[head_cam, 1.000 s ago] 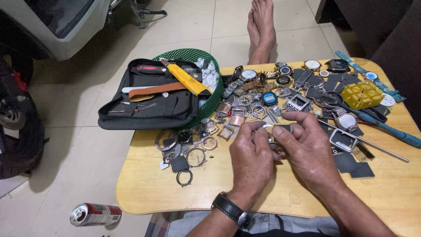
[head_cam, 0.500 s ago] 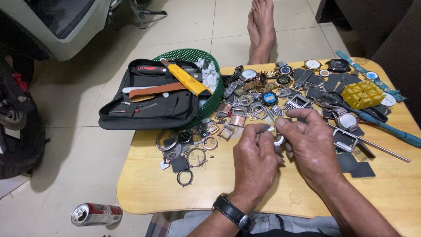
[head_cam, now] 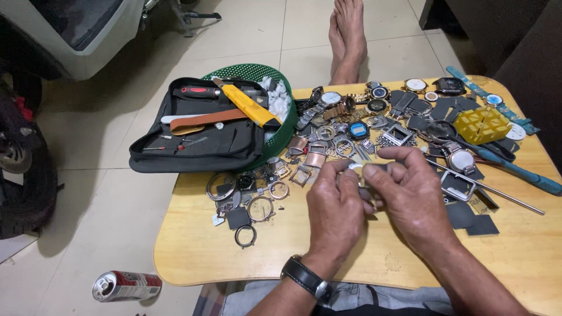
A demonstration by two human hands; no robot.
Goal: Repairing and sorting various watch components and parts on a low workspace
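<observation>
Left hand (head_cam: 335, 202): fingertips pinch a small silvery watch part (head_cam: 355, 167) above the table's middle.
Right hand (head_cam: 410, 193): thumb and forefinger closed on the same part.
Table (head_cam: 193, 257): bare wood along the near edge; watch cases (head_cam: 328, 137) crowd the far half.
Tool pouch (head_cam: 193, 137): overhangs the left edge.

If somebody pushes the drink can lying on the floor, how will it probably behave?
The drink can lies on its side on smooth floor tiles, so it would probably roll easily. Its top looks opened, so it is likely light and easy to dent.
</observation>
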